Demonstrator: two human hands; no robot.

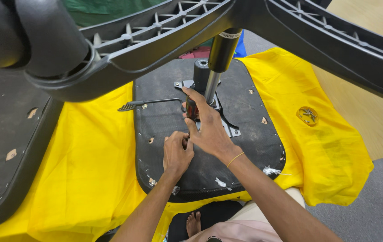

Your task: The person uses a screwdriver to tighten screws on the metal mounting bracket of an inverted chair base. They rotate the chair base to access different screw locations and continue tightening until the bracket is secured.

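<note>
Head camera view, looking down at two bare arms working on an upturned office chair seat [245, 134], its black fabric underside facing up. The seat lies on a yellow cloth [97, 166] spread over a wooden table [370, 112].

At the seat's middle a metal tilt mechanism plate [225, 123] is fixed, with a gas lift cylinder [216, 67] rising from it toward the camera. A thin black adjustment lever [149, 104] sticks out from the plate to the left, ending in a flat ribbed paddle.

The right hand [209, 130], a thin yellow band at its wrist, rests against the mechanism, its fingers loosely curled around a dark tool handle with a red band [191, 109] just beside the cylinder's base. The left hand [177, 152] sits just below it on the seat, fingers pinched together on something too small to make out.

Close to the camera, the black ribbed legs of a chair's star base [164, 31] cross the top of the view. A second black seat panel [7, 148] lies at far left. A small round yellow dish of screws [307, 115] sits on the cloth at right. A bare foot [193, 223] shows below.
</note>
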